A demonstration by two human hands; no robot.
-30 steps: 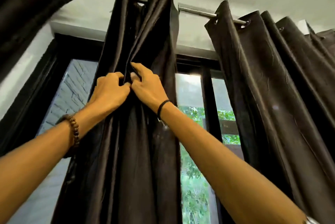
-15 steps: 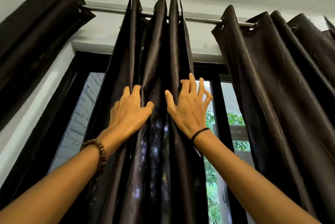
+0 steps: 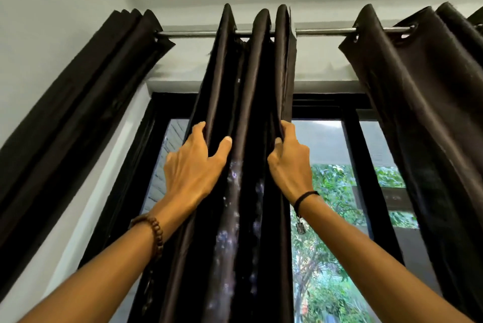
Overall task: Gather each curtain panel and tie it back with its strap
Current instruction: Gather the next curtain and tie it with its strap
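Observation:
A dark brown curtain panel (image 3: pixel 248 92) hangs gathered in narrow folds from a metal rod (image 3: pixel 324 32) in the middle of the view. My left hand (image 3: pixel 192 166) wraps around the panel's left folds, thumb in front and fingers behind. On the panel's right edge, my right hand (image 3: pixel 290 163) is curled around the outer fold. Both hands grip at the same height, well below the rod. No strap is visible.
Another bunched dark panel (image 3: pixel 86 103) hangs at the far left against the white wall. A wider panel (image 3: pixel 423 103) hangs at the right. Behind is a black-framed window (image 3: pixel 350 145) with trees outside. The ceiling is close above the rod.
My hands went from pinching together at the panel's middle, to lying flat and spread on it, to gripping its left and right edges. The view has tilted up toward the rod.

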